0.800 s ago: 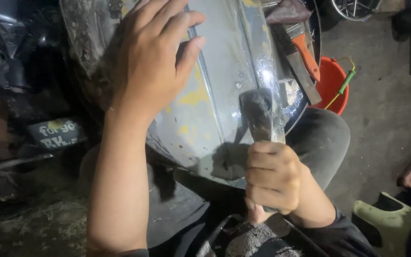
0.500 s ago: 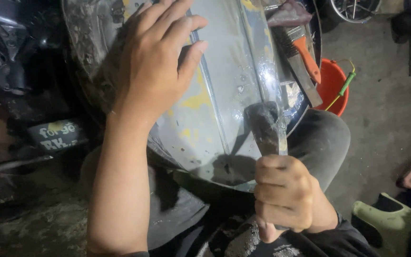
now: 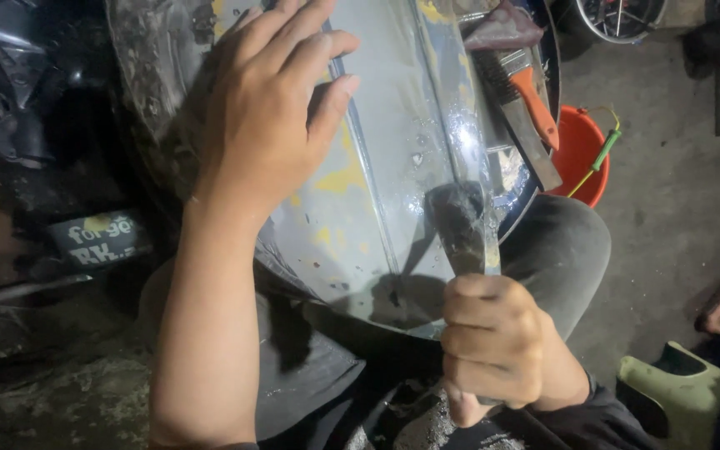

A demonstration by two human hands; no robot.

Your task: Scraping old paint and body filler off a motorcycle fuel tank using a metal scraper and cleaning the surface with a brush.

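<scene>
Grey curved body panel [image 3: 393, 167] across lap. Left hand [image 3: 272, 108] flat, fingers spread, pressing panel top. Right hand [image 3: 493, 350] fisted round scraper [image 3: 460, 225], blade on panel, long axis pointing away from body.

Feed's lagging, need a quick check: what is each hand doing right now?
Left hand: open, palm flat on the grey curved panel.
Right hand: closed in a fist around the scraper, blade against the panel.
</scene>
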